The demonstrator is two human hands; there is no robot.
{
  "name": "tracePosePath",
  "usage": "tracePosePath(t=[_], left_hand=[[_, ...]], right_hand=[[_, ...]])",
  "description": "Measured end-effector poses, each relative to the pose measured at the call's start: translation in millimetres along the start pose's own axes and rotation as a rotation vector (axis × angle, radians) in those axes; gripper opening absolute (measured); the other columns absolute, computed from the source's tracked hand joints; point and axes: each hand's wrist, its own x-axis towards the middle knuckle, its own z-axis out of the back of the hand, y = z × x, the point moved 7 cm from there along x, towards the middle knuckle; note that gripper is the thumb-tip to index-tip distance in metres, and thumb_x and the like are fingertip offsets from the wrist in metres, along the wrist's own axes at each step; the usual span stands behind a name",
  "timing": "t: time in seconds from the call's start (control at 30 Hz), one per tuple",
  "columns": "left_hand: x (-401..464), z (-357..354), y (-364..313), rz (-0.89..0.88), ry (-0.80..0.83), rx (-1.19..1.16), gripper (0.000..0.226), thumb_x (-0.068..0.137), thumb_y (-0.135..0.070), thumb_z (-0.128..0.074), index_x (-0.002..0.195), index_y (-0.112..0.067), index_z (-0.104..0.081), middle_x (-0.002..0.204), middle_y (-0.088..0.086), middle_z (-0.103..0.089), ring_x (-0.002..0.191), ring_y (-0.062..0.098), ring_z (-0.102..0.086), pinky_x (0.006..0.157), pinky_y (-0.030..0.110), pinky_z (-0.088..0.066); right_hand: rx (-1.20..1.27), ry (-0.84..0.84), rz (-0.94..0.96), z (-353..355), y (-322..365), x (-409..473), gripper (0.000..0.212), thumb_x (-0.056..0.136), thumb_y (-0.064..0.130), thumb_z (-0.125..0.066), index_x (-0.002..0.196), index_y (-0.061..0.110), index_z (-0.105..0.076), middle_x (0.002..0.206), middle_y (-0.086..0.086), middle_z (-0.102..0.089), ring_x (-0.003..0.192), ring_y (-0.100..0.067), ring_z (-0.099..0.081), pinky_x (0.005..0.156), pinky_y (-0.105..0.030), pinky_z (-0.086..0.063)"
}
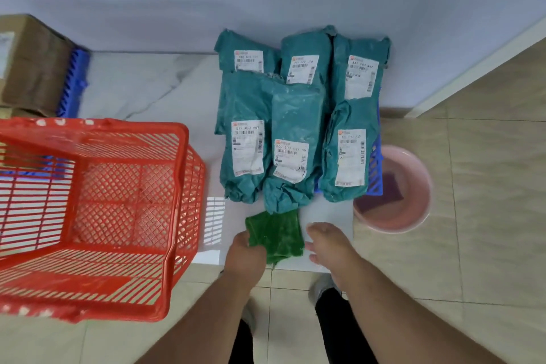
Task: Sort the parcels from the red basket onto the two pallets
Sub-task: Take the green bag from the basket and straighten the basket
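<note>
Red basket [88, 210] looks empty — sorting done. Left hand [246, 254] pinches green cloth [276, 238]; right hand [325, 245] beside it, fingers relaxed. Wipe with flat, even strokes — clear of teal parcels [292, 133].

Left hand [245, 251] grips green cloth [276, 238]; right hand [328, 245] beside it, fingers relaxed

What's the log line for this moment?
basket: empty | teal parcels: stacked right | left hand: holds green cloth | right hand: open
</note>
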Motion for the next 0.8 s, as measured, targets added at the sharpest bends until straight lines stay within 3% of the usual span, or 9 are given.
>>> tracePosePath(t=[0.03, 0.1, 0.2, 0.27, 0.4, 0.5, 0.57, 0.67, 0.8], left_hand=[[9.1, -1.2, 4.1, 0.006, 0.016, 0.017, 0.044, 0.095, -0.008, -0.056, 0.137, -0.017, -0.053, 0.098, -0.006, -0.062, 0.083, 0.012, -0.06, 0.061, 0.025, -0.043], [22.6, -7.9, 7.5, 0.0, 0.097, 0.044, 0.051, 0.092, -0.011, -0.056, 0.142, -0.02, -0.054, 0.112, 0.0, -0.068, 0.094, 0.016, -0.064, 0.065, 0.026, -0.045], [36.9, -20.6, 12.5, 0.0, 0.212, 0.052, 0.058, 0.089, -0.015, -0.058, 0.146, -0.021, -0.05, 0.124, 0.002, -0.067, 0.106, 0.02, -0.065, 0.08, 0.03, -0.052], [43.0, -25.9, 15.0, -0.009, 0.253, 0.05, 0.063, 0.088, -0.016, -0.059, 0.15, -0.02, -0.048, 0.127, 0.003, -0.066, 0.111, 0.021, -0.063, 0.09, 0.034, -0.052], [32.8, -26.1, 14.6, -0.04, 0.302, -0.004, 0.057, 0.09, -0.009, -0.058, 0.146, -0.02, -0.053, 0.129, 0.003, -0.067, 0.114, 0.02, -0.061, 0.081, 0.028, -0.047], [0.7, -11.5, 5.2, -0.094, 0.29, -0.029, 0.027, 0.094, -0.008, -0.057, 0.109, -0.028, -0.069, 0.109, 0.003, -0.072, 0.106, 0.02, -0.064, 0.089, 0.032, -0.047], [-30.3, 5.1, -2.4, -0.124, 0.268, -0.064, 0.026, 0.102, -0.015, -0.053, 0.09, -0.036, -0.061, 0.101, -0.004, -0.068, 0.102, 0.019, -0.062, 0.096, 0.035, -0.047], [-82.3, 36.6, -11.9, -0.186, 0.266, -0.09, 0.026, 0.107, -0.029, -0.048, 0.086, -0.038, -0.06, 0.102, -0.007, -0.068, 0.104, 0.018, -0.062, 0.104, 0.037, -0.049], [-147.3, 86.4, -19.9, -0.299, 0.303, -0.151, 0.017, 0.106, -0.036, -0.053, 0.092, -0.04, -0.062, 0.105, -0.012, -0.069, 0.113, 0.015, -0.064, 0.106, 0.037, -0.05]], right_hand=[[-0.063, 0.008, -0.01, -10.6, -6.4, 11.7, 0.026, 0.107, 0.025, -0.056, 0.081, 0.023, -0.055, 0.092, -0.004, -0.06, 0.087, -0.027, -0.062, 0.085, -0.043, -0.058], [-0.147, -0.009, -0.001, -25.4, -12.8, 32.7, 0.026, 0.106, 0.026, -0.056, 0.082, 0.015, -0.051, 0.081, -0.005, -0.053, 0.072, -0.021, -0.053, 0.064, -0.031, -0.042], [-0.171, -0.063, 0.018, -37.0, -17.4, 54.5, 0.024, 0.105, 0.025, -0.058, 0.083, 0.014, -0.057, 0.08, -0.004, -0.061, 0.069, -0.019, -0.057, 0.058, -0.028, -0.04], [-0.166, -0.059, 0.017, -44.3, -18.6, 59.8, 0.019, 0.102, 0.025, -0.062, 0.091, 0.011, -0.067, 0.089, -0.009, -0.071, 0.075, -0.022, -0.065, 0.064, -0.029, -0.048], [-0.119, -0.001, -0.008, -54.2, -21.8, 50.0, 0.022, 0.1, 0.023, -0.07, 0.082, 0.011, -0.069, 0.081, -0.007, -0.069, 0.07, -0.018, -0.061, 0.065, -0.029, -0.048], [-0.054, 0.023, 0.014, -55.7, -16.4, 16.1, 0.02, 0.092, 0.027, -0.077, 0.089, 0.007, -0.078, 0.093, -0.016, -0.08, 0.085, -0.028, -0.072, 0.086, -0.044, -0.06], [-0.021, 0.023, 0.072, -53.7, -7.4, -18.5, 0.025, 0.082, 0.034, -0.078, 0.088, 0.01, -0.08, 0.094, -0.015, -0.082, 0.095, -0.036, -0.076, 0.093, -0.049, -0.059], [0.052, 0.015, 0.173, -48.1, 13.7, -79.4, 0.034, 0.077, 0.038, -0.077, 0.088, 0.007, -0.078, 0.092, -0.02, -0.081, 0.1, -0.047, -0.075, 0.098, -0.059, -0.057], [0.174, -0.05, 0.313, -40.7, 49.8, -167.5, 0.021, 0.088, 0.017, -0.072, 0.095, -0.003, -0.073, 0.096, -0.033, -0.077, 0.101, -0.058, -0.07, 0.1, -0.068, -0.053]])
